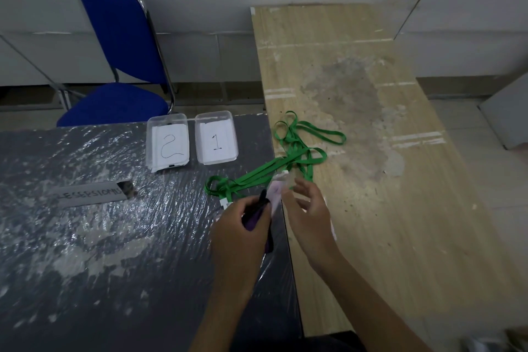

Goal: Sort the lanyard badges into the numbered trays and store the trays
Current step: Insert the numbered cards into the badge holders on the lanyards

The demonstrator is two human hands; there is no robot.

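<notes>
**tray_sorter:** Low center of the frame is where it's all happening. The left hand (245,226) has its fingers curled round a dark purple badge (255,217), gripping it. The right hand (304,208) is next to it with fingers spread and loose; I can't see it holding anything, though a pale, blurry badge holder (275,190) sits just in front of its fingertips. Too smeared to say if they touch.

**knot_hater:** And the straps?

**tray_sorter:** Green lanyards (297,148) run up and right from the hands in one tangled heap, across the seam between the dark plastic-wrapped table (85,237) and the wooden table (371,180). Tray 1 (216,137) and tray 2 (168,141) sit side by side above the hands, toward center frame, only paper numbers inside as far as I can tell.

**knot_hater:** So nothing sorted yet. My guess: the risk is lifting that badge and dragging the whole knot along.

**tray_sorter:** Yeah, I'd pin the heap with the free hand, trace the one strap out, read the number on the badge, then drop badge and strap together into the matching tray.
</notes>
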